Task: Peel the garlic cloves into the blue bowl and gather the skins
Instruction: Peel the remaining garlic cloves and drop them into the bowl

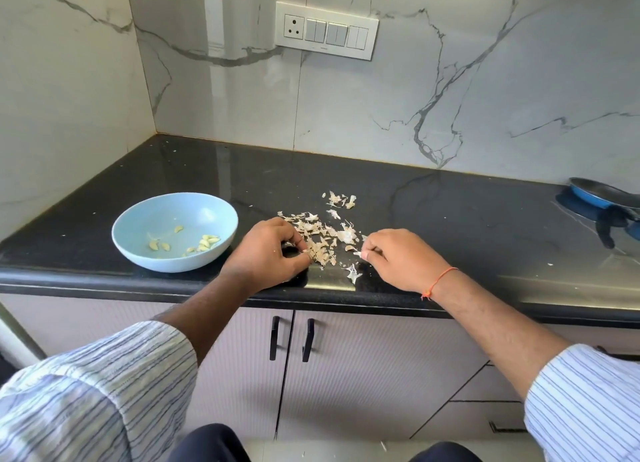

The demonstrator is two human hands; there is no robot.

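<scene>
A light blue bowl (175,231) stands on the black counter at the left, with several peeled garlic cloves (204,242) lying in it. Papery garlic skins (320,231) are scattered over the counter between and beyond my hands. My left hand (272,250) rests on the counter just right of the bowl, its curled fingers at the near clump of skins (322,254). My right hand (398,259) sits to the right of the pile and pinches a small white skin piece (360,253) between thumb and fingertips.
A blue frying pan (602,193) lies at the counter's far right edge. The black counter (450,219) meets a marble wall at the back and left, with a switch panel (325,30) above. Cabinet doors with black handles (292,337) are below the front edge.
</scene>
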